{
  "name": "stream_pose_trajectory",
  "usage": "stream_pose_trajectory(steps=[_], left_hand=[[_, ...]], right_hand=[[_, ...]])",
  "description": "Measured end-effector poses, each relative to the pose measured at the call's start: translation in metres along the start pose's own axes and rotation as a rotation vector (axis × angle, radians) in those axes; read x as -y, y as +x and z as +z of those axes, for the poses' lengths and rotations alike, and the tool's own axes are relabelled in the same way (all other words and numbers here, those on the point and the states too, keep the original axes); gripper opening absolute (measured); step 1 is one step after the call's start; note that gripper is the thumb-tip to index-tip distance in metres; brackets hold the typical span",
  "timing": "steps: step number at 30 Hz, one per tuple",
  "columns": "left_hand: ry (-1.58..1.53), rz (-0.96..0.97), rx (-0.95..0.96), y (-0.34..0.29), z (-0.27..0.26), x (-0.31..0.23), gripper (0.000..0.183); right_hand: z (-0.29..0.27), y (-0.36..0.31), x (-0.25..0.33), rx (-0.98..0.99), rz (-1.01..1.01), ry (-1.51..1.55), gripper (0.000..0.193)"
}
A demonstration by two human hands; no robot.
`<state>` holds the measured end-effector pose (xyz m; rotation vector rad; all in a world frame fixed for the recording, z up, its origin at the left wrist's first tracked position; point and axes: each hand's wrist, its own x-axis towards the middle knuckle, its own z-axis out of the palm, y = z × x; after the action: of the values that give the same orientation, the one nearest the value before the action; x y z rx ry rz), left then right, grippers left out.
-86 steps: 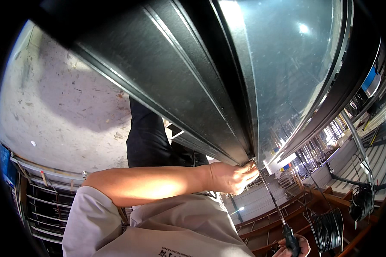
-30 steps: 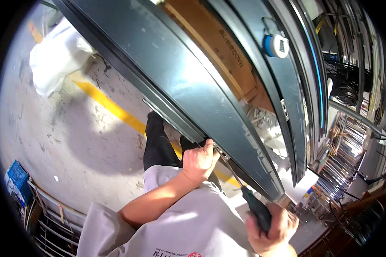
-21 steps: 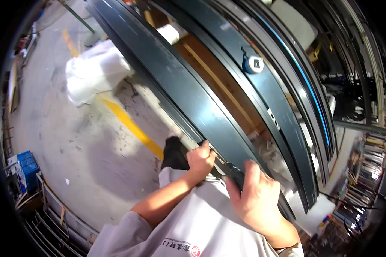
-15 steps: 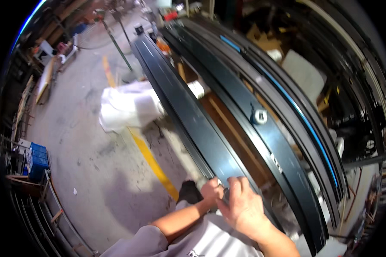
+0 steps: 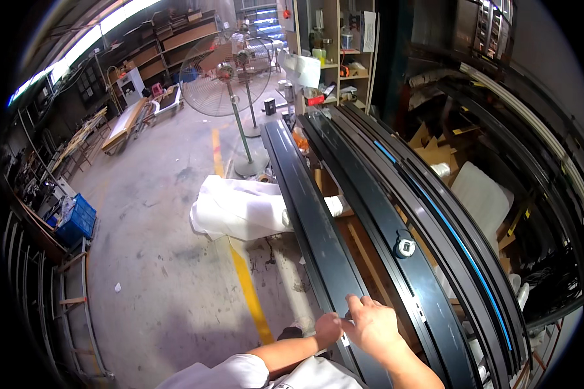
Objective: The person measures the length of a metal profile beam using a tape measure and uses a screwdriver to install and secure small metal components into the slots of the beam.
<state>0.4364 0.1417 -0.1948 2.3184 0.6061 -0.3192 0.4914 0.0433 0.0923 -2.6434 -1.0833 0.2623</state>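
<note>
Two long dark grey metal profiles lie side by side, running away from me. Over the left edge of the nearer profile [image 5: 311,220], my left hand [image 5: 329,328] is closed in a fist-like grip. My right hand [image 5: 372,326] rests beside it on the same profile, fingers bent and thumb towards the left hand. Whatever is pinched between the two hands is mostly hidden. A small pale piece [image 5: 346,340] shows just below them at the profile's edge. On the second profile [image 5: 376,214] sits a round white-and-black tape measure [image 5: 405,247], away from both hands.
More dark profiles [image 5: 461,227], one with a blue strip, lie to the right. A white wrapped roll [image 5: 240,207] sticks out under the profiles. Farther off stand pedestal fans [image 5: 230,71] and a shelf unit [image 5: 334,52]. A blue crate [image 5: 76,219] is at left.
My view has tilted up, so the fans and shelf now show and the profiles sit lower in the picture. Both hands remain close together at the nearer profile's left edge.
</note>
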Motion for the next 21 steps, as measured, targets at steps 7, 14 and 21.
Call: stream_pose_trajectory(steps=[7, 14, 21], left_hand=[[-0.028, -0.059, 0.015, 0.004, 0.000, 0.004, 0.023], [0.019, 0.001, -0.030, 0.009, 0.006, 0.006, 0.024], [0.000, -0.050, 0.026, 0.001, -0.019, -0.015, 0.023]], right_hand=[[0.003, -0.006, -0.011, 0.053, -0.087, 0.058, 0.037], [-0.004, -0.010, -0.020, -0.012, -0.217, 0.134, 0.042], [-0.009, -0.010, -0.020, -0.145, -0.228, 0.169, 0.038]])
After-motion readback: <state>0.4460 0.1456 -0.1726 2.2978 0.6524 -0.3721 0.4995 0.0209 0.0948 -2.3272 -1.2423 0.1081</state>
